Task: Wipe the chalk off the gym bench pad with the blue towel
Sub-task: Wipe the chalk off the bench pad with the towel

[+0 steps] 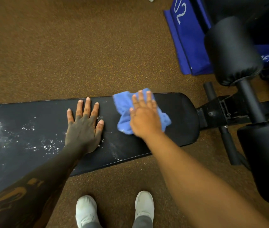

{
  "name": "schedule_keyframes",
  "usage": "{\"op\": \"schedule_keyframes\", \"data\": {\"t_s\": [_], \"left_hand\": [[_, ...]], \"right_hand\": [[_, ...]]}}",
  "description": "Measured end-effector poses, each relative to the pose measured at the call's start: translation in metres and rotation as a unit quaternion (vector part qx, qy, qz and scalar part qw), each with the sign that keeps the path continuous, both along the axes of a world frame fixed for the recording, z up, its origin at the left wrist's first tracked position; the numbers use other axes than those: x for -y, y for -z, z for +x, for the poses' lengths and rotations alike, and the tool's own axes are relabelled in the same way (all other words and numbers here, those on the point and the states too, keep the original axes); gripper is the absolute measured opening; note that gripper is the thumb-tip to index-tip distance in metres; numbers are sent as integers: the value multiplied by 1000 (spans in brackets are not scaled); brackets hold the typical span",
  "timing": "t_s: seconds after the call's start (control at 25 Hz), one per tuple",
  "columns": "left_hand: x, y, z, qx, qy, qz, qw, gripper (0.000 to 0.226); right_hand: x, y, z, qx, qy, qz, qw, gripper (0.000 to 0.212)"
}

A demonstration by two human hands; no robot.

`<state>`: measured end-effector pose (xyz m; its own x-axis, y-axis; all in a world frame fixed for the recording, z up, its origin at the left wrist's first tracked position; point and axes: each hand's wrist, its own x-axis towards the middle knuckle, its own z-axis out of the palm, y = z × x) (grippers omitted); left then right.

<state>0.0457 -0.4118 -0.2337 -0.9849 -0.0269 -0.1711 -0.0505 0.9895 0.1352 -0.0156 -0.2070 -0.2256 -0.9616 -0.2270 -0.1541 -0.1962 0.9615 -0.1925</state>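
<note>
A long black bench pad runs across the view from left to right. White chalk specks lie scattered over its left and middle parts, with a smear near the front edge. A crumpled blue towel lies on the pad's right part. My right hand presses flat on top of the towel, fingers pointing away from me. My left hand rests flat on the pad just left of the towel, fingers spread, holding nothing.
Black foam leg rollers and the bench's metal frame stand at the right. A blue mat lies on the brown speckled floor behind them. My two white shoes stand in front of the bench.
</note>
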Motion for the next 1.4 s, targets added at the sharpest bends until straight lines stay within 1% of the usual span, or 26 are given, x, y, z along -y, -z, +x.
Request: {"op": "schedule_keyframes", "data": {"t_s": [0.08,0.16,0.2,0.24,0.28,0.32,0.36,0.4,0.44,0.48,0.52,0.6,0.68,0.76,0.92,1.04,1.08,1.16,1.28,1.4], "left_hand": [[1,1,1,-11,4,15,1000,65],[2,0,2,-30,-3,62,998,66],[2,-3,3,-39,-24,99,994,67],[-2,-8,3,-56,-62,139,987,68],[-9,-15,1,-81,-100,172,977,68],[-20,-24,-1,-103,-123,183,970,67],[-33,-33,-4,-110,-123,170,971,65],[-49,-40,-7,-105,-96,142,980,63],[-66,-44,-10,-93,-55,110,988,62],[-83,-45,-10,-76,-19,84,993,62],[-98,-42,-8,-54,4,65,996,64],[-111,-28,-2,-9,10,47,999,69],[-106,-14,5,11,10,34,999,73],[-101,-7,7,-2,19,22,1000,73],[-88,-3,1,-9,33,14,999,62],[-51,-2,-12,-5,39,9,999,62],[-38,-3,-17,0,47,4,999,62],[-19,-3,-21,3,45,8,999,63],[-11,-9,8,-4,-10,52,999,62],[-25,-13,50,31,-12,58,998,62]], "right_hand": [[24,-5,32,12,-79,-2,997,55],[32,-7,42,41,-117,-45,991,56],[31,-11,37,72,-109,-113,985,55],[27,-20,24,111,-74,-211,968,53],[17,-25,10,119,-22,-302,945,52],[3,-26,-4,98,30,-333,937,52],[-13,-26,-16,67,62,-279,956,54],[-28,-25,-22,60,79,-182,978,55],[-42,-22,-25,71,83,-80,991,56],[-51,-19,-25,90,79,-15,993,57],[-57,-16,-24,108,75,12,991,58],[-59,-11,-23,122,67,11,990,57],[-58,-9,-24,113,64,0,992,55],[-59,-7,-20,97,62,-7,993,53],[-51,-6,1,89,41,-17,995,53],[-30,-6,20,77,4,-26,997,62],[-23,-6,24,71,-2,-33,997,66],[-13,-6,31,64,1,-42,997,68],[-11,-4,34,54,7,-40,998,64],[-15,2,29,32,23,-34,999,61]]}}
